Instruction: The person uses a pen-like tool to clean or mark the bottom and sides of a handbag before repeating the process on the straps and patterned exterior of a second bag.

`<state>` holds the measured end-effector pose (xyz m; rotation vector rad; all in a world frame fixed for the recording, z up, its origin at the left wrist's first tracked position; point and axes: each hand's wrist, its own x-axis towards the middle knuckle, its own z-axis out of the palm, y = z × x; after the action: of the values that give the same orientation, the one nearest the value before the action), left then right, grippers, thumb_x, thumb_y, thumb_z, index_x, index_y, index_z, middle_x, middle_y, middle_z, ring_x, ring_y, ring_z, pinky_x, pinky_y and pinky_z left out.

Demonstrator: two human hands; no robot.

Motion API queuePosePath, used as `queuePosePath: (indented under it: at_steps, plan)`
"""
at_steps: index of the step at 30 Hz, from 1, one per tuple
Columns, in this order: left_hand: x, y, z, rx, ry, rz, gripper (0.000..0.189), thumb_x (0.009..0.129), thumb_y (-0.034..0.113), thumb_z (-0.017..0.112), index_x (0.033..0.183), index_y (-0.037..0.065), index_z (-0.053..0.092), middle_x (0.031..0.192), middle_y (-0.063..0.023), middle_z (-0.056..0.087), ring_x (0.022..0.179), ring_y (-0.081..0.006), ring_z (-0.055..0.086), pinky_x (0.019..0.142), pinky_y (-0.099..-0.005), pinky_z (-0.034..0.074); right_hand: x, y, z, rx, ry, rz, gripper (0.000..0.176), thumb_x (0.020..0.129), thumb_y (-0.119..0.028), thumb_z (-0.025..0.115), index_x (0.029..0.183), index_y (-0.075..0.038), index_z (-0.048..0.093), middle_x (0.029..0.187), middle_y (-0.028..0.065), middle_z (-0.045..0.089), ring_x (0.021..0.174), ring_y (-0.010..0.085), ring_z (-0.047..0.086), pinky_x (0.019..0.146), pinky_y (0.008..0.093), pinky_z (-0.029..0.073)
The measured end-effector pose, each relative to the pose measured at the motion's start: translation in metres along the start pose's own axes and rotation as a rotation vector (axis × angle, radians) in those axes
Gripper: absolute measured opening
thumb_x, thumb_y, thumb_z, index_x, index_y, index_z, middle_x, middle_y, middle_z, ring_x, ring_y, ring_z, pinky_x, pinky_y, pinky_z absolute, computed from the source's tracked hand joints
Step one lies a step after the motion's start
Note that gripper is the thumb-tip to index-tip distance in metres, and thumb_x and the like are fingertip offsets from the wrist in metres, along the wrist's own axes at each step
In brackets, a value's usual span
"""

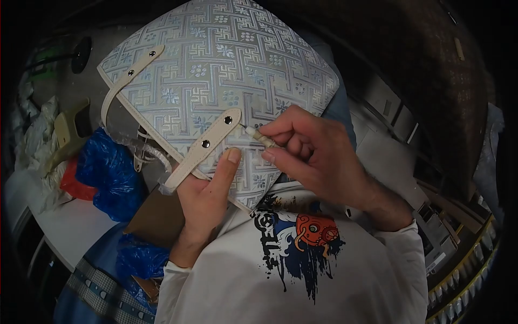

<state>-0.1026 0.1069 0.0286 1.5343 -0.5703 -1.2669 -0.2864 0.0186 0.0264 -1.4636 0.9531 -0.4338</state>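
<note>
Two hands working on a woven brocade bag with a leather strap.
One flat bag (pixel 232 59), pale blue-silver fabric with a raised geometric and floral weave, lies on the lap, tilted like a diamond. One smooth cream strap (pixel 186 164) loops along its left edge, with four round metal rivets (pixel 227 120). The left hand (pixel 205 200) clamps the bag's lower edge, thumb flat on the fabric beside the strap. The right hand (pixel 318 156) is closed, pinching one thin white-tipped stick (pixel 258 135) near the strap end. Two crinkled blue plastic bags (pixel 105 167) at left.

Bag (pixel 226 70): woven brocade cloth, slight sheen; strap (pixel 202 148) matt leather w/ metal rivets.
</note>
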Motion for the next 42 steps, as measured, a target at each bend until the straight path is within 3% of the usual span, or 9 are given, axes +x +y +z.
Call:
queuePosePath:
  at_steps: [6,11,21,23,27,30,32,39,42]
  plan:
    - [-0.001,-0.002,-0.002,-0.017,0.007,-0.033,0.032,0.092,0.0,0.068,0.122,-0.009,0.062,0.111,-0.0108,0.068,0.097,-0.0122,0.062,0.086,-0.0269,0.051,0.001,0.001,-0.005,-0.02,-0.029,-0.082,0.022,0.086,-0.009,0.076,0.104,-0.004,0.066,0.08,0.0062,0.069,0.067,0.01,0.063,0.061,0.0249,0.053]
    - [-0.001,-0.001,-0.001,-0.05,0.013,-0.057,0.032,0.092,0.0,0.068,0.122,-0.009,0.062,0.111,-0.0111,0.068,0.098,-0.0122,0.062,0.087,-0.0269,0.051,0.0,0.002,-0.008,0.035,-0.046,0.015,0.023,0.086,-0.009,0.076,0.105,-0.004,0.066,0.078,0.0047,0.068,0.066,0.0088,0.061,0.06,0.0239,0.051]
    - [-0.001,-0.002,-0.001,-0.004,0.009,-0.01,0.032,0.092,0.0,0.068,0.122,-0.008,0.062,0.11,-0.0111,0.068,0.097,-0.0123,0.062,0.086,-0.0271,0.051,0.004,0.001,-0.009,0.018,-0.054,-0.025,0.022,0.085,-0.007,0.076,0.104,-0.002,0.067,0.077,0.0048,0.067,0.067,0.0086,0.062,0.059,0.0237,0.05]
    - [-0.001,-0.002,-0.001,-0.003,0.005,-0.004,0.032,0.092,0.0,0.068,0.122,-0.008,0.062,0.11,-0.011,0.068,0.097,-0.0122,0.062,0.086,-0.0271,0.051,0.004,0.002,-0.007,0.005,-0.049,-0.091,0.022,0.088,0.0,0.072,0.109,0.0,0.067,0.079,-0.002,0.064,0.065,-0.0006,0.05,0.062,0.0179,0.044]
    - [0.0,0.0,-0.001,0.003,-0.008,0.004,0.031,0.092,0.0,0.068,0.122,-0.008,0.062,0.109,-0.0108,0.069,0.095,-0.0122,0.063,0.085,-0.0272,0.052,0.004,0.001,-0.007,0.015,-0.063,-0.06,0.023,0.088,0.0,0.072,0.11,0.0,0.066,0.079,-0.0019,0.064,0.066,-0.0007,0.05,0.062,0.0178,0.044]
    - [0.0,-0.001,-0.001,0.001,0.003,0.001,0.032,0.092,0.0,0.068,0.122,-0.009,0.062,0.109,-0.0109,0.069,0.096,-0.0122,0.063,0.085,-0.0273,0.052,0.003,0.007,-0.006,0.038,-0.067,-0.055,0.023,0.088,0.0,0.072,0.111,0.001,0.066,0.08,-0.0013,0.065,0.066,-0.0006,0.051,0.062,0.0179,0.044]
    - [-0.001,-0.002,0.0,-0.009,0.007,-0.008,0.032,0.092,0.0,0.068,0.122,-0.009,0.062,0.11,-0.0111,0.069,0.096,-0.0123,0.063,0.086,-0.0275,0.051,0.002,0.01,-0.004,0.098,-0.029,-0.024,0.023,0.086,-0.01,0.077,0.106,-0.003,0.067,0.076,0.0031,0.067,0.064,0.0069,0.06,0.06,0.0228,0.049]
    - [-0.001,-0.003,-0.002,0.005,-0.013,-0.014,0.032,0.092,0.0,0.068,0.123,-0.008,0.062,0.112,-0.0111,0.067,0.099,-0.0131,0.061,0.089,-0.0276,0.05,-0.001,0.003,-0.005,0.074,-0.011,-0.024,0.022,0.086,-0.008,0.075,0.105,-0.003,0.065,0.078,0.0036,0.067,0.064,0.0084,0.06,0.061,0.0237,0.05]
    - [0.001,-0.004,-0.002,-0.01,-0.006,0.002,0.032,0.092,0.0,0.068,0.123,-0.008,0.062,0.112,-0.0108,0.067,0.098,-0.0129,0.062,0.088,-0.0275,0.05,-0.002,-0.001,-0.005,-0.045,-0.001,-0.097,0.023,0.086,0.0,0.072,0.109,0.001,0.066,0.083,0.0013,0.065,0.066,0.0022,0.053,0.06,0.0195,0.045]
